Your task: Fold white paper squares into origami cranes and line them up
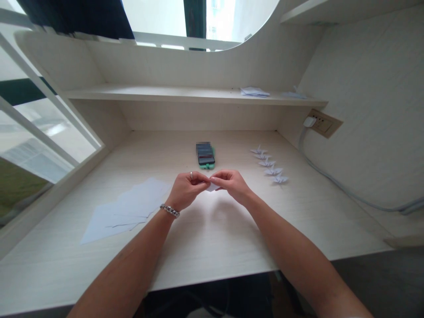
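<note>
Both my hands meet over the middle of the pale wooden desk [212, 238]. My left hand [186, 190], with a ring and a chain bracelet, pinches one side of a small folded piece of white paper [212, 187]. My right hand [232, 184] pinches the other side of the same paper. The paper is mostly hidden by my fingers. A row of several folded white paper cranes [270, 165] lies to the right of my hands. A loose spread of flat white sheets [127, 207] lies on the desk to the left.
A phone in a green case [206, 155] lies just beyond my hands. A shelf [185, 93] above holds more folded papers [254, 92]. A wall socket with a white plug [320, 122] and a cable [347, 190] run along the right wall. A window is at the left.
</note>
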Action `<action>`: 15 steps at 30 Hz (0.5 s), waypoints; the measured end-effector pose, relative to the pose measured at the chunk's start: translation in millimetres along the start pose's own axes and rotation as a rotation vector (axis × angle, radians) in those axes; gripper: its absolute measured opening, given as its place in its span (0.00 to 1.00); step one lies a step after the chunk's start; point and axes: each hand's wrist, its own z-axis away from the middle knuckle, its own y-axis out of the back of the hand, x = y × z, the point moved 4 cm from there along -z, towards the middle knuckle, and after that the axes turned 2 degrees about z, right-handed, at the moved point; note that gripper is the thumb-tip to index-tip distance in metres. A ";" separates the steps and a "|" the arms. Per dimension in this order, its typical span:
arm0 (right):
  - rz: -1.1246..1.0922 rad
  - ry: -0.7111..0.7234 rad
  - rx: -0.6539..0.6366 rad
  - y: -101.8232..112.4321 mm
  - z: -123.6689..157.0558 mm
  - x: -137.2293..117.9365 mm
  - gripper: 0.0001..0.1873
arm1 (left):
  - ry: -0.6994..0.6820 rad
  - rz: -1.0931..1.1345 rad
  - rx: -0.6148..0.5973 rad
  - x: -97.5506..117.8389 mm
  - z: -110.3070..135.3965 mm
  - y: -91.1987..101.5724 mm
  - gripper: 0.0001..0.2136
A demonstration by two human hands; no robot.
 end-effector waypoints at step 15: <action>0.189 0.183 0.018 3.7 -0.8 -0.5 0.09 | 0.042 0.210 0.039 -3.3 -1.8 -0.1 0.11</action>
